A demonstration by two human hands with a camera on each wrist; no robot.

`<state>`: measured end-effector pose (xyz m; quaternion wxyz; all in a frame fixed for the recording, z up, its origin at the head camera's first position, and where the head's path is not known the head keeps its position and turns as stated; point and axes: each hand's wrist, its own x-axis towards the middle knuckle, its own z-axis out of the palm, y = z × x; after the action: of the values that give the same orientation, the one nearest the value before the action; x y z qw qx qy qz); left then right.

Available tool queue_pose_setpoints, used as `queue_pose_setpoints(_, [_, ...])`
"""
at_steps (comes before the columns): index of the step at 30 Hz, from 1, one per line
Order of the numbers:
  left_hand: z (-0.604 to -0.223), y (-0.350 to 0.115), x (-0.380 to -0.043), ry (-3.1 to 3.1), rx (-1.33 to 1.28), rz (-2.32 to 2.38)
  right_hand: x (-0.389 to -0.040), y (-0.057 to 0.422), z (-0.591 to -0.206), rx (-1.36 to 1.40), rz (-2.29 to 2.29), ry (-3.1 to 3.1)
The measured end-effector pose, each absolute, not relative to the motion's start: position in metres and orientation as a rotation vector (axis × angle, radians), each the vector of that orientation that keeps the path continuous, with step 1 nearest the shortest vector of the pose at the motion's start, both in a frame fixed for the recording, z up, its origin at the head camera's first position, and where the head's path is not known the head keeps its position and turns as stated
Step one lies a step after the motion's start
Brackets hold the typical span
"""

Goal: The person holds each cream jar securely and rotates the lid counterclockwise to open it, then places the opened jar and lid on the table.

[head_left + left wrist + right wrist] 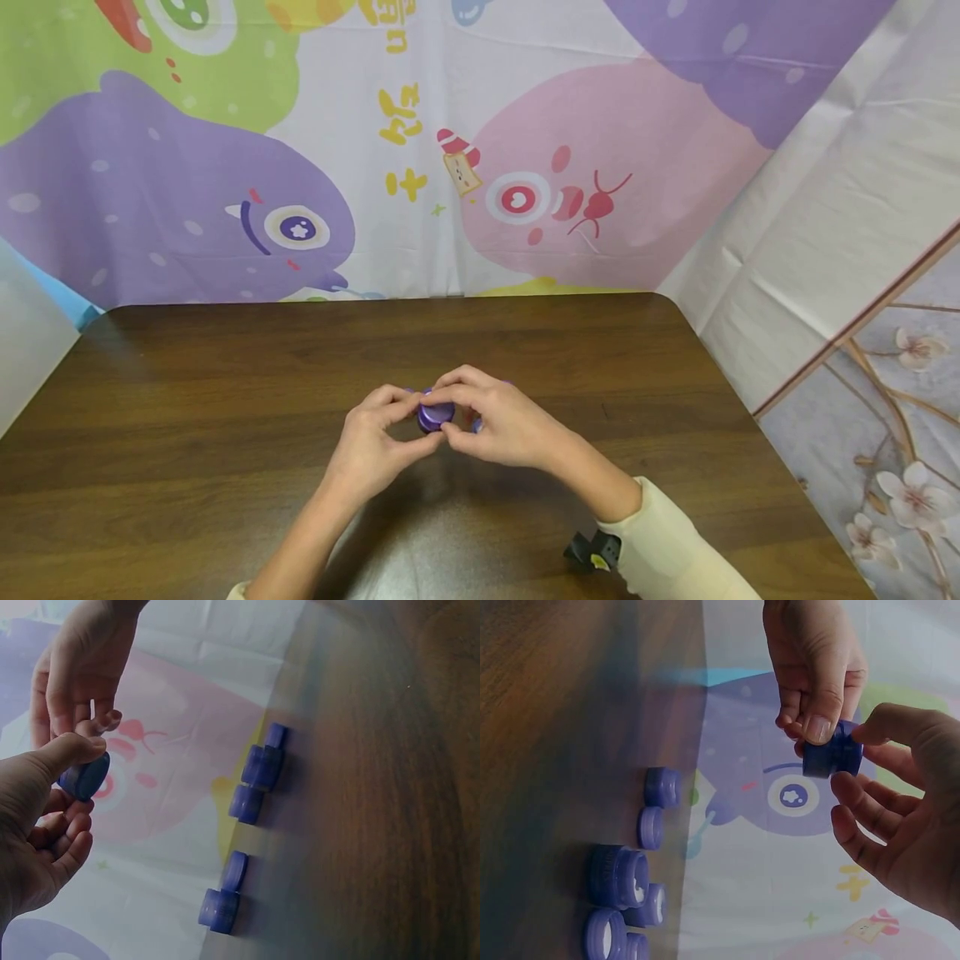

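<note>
A small purple screw-top jar is between both hands above the table, its round shiny top facing up towards the head view. My left hand grips the jar's lower part between thumb and fingers, the thumb lying along its side in the right wrist view. With thumb and fingertips my right hand pinches the upper part, the lid side. A groove shows between the two parts of the jar in the right wrist view. The left wrist view shows the jar partly covered by the left thumb.
Beyond the hands, several purple jars and lids stand on the brown wooden table, among them a larger jar with white inside and a separate jar. A black strapped device is by the right sleeve. A cartoon-printed cloth hangs behind the table.
</note>
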<state>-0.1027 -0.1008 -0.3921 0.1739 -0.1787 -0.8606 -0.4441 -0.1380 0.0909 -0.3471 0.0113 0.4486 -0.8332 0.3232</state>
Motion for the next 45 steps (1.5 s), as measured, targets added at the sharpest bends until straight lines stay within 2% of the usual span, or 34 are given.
queue_pose_setpoints(9, [-0.391,-0.102,-0.102,-2.442,-0.496,-1.266,-0.138,0.091,-0.348,1.300,1.003,-2.596])
queue_pose_setpoints(31, [-0.395,-0.103,-0.104,-2.441,-0.536,-1.239,-0.138,0.086,-0.342,1.384,0.936,-2.706])
queue_pose_setpoints(40, [-0.393,-0.104,-0.102,-2.551,-0.503,-1.228,-0.137,0.080,-0.341,1.208,0.669,-2.762])
queue_pose_setpoints(45, [-0.392,-0.104,-0.102,-2.575,-0.513,-1.201,-0.136,0.079,-0.339,1.201,0.624,-2.815])
